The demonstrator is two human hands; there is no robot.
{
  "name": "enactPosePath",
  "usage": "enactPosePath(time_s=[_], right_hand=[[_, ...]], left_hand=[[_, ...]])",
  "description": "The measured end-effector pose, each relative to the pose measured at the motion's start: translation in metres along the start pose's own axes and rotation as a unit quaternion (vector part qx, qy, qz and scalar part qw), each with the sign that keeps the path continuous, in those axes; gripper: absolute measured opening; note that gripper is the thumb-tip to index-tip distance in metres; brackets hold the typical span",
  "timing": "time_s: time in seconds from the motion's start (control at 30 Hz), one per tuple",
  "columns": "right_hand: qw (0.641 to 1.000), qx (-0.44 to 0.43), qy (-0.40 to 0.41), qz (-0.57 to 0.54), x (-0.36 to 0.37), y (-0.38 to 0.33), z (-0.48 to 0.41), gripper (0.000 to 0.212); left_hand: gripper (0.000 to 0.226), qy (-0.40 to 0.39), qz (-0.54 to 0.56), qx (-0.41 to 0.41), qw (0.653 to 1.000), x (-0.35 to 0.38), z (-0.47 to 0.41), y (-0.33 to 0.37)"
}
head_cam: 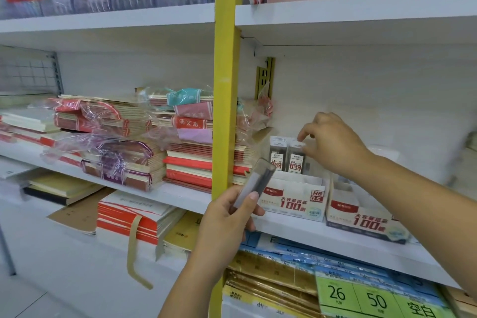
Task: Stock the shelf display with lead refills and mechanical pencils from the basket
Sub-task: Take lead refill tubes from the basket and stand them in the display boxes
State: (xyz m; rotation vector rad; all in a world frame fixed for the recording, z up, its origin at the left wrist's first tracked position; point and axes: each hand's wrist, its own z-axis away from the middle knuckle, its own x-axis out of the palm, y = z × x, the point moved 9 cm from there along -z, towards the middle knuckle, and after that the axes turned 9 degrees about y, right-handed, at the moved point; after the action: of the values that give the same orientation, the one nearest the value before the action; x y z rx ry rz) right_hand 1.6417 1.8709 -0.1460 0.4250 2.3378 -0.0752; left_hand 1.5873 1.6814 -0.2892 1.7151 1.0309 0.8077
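A lead refill case [295, 156] stood upright at the back of a white display box [291, 201] printed with "HB 0.5" and "100". The right hand [333, 142] reached in from the right, and its grip was narrowed to thumb and forefinger, pinching the case's cap from above while the other fingers curled loosely behind. Just to its left, touching or nearly so, a second refill case [277, 153] stood upright in the same box, its label facing forward.

In front of the box and lower, the left hand [227, 217] held a clear refill case [255, 181] tilted up and to the right. Its grip was closed round the lower end, with the thumb laid along the case's side. The upper end of the case was blurred.

The box sat on a white shelf [309, 232], with a second display box [361, 217] of the same print just beside it on the right. A yellow post [225, 85] rose at the shelf's left end, close behind the left hand. Beyond the post, stacks of notebooks [124, 137] lay in torn plastic wrap. Below the shelf, green price tags [361, 297] read 26 and 50.
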Motion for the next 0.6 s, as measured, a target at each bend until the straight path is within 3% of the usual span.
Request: enactPosePath(time_s=[0.1, 0.2, 0.3, 0.37, 0.5, 0.6], right_hand=[[0.986, 0.036, 0.037, -0.159, -0.02, -0.012, 0.021, 0.016], [0.933, 0.061, -0.055, -0.349, -0.02, -0.048, 0.056, 0.015], [0.901, 0.064, -0.09, -0.42, -0.015, -0.068, 0.081, 0.015], [0.874, 0.105, -0.081, -0.467, -0.011, -0.062, 0.09, 0.015], [0.83, 0.182, -0.07, -0.522, -0.003, -0.044, 0.108, 0.036], [0.816, 0.198, -0.082, -0.537, 0.0, -0.044, 0.116, 0.042]], left_hand=[[0.015, -0.014, -0.011, 0.008, 1.0, 0.002, 0.003, 0.004], [0.016, -0.026, -0.047, 0.045, 0.998, 0.007, 0.007, 0.013], [0.019, -0.057, -0.076, 0.073, 0.993, 0.016, 0.014, 0.022], [0.028, -0.08, -0.053, 0.042, 0.994, 0.016, 0.017, 0.019], [0.045, -0.055, 0.106, -0.058, 0.991, 0.001, 0.014, 0.005], [0.04, -0.011, 0.171, -0.069, 0.983, -0.005, 0.011, 0.003]])
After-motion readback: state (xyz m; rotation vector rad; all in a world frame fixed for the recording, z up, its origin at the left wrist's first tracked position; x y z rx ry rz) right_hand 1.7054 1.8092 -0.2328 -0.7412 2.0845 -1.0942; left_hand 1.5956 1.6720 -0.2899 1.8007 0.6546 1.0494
